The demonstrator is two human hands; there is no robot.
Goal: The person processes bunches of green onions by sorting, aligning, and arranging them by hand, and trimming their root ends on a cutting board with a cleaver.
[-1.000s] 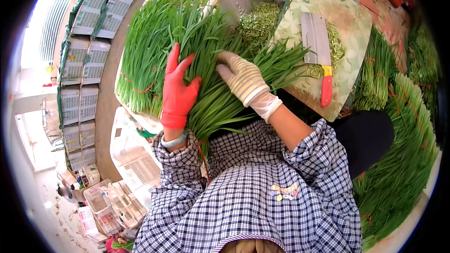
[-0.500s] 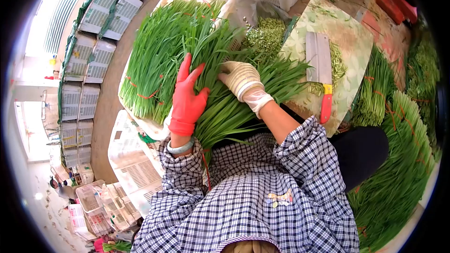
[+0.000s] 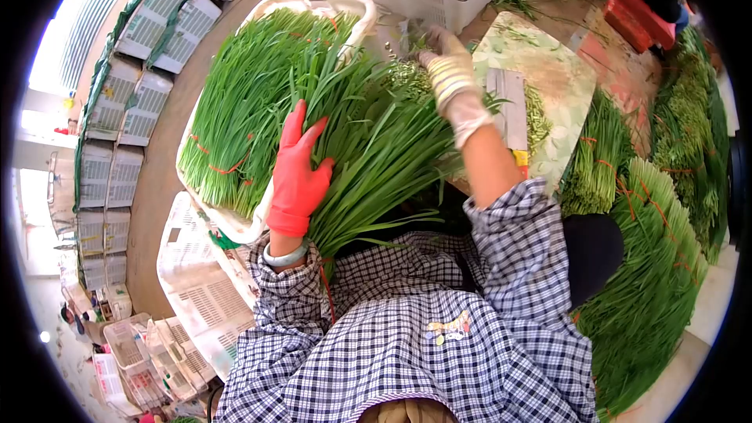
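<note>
My left hand [image 3: 298, 181], in a red glove, lies against long green leaves that look like garlic chives [image 3: 384, 157]. Its fingers are stretched out and the thumb stands apart. The loose chives fan across my lap to the right of it. My right hand [image 3: 453, 77], in a striped knit glove, is over the pile of chopped stems [image 3: 410, 78], beside a clear plastic bag. Motion smears its fingers, so any grip is unclear. A cleaver [image 3: 507, 110] lies on the cutting board [image 3: 560, 70], partly behind my right wrist.
A white crate [image 3: 362, 12] packed with banded chives stands at front left. More tied bundles [image 3: 650, 290] lie to the right. Stacked white crates [image 3: 110, 164] line the left side. A red stool-like object [image 3: 633, 12] is at the upper right.
My right hand has left the chives beside my left hand and moved up and right to the chopped stems. My left hand stays on the chives. The whole view has shifted slightly.
</note>
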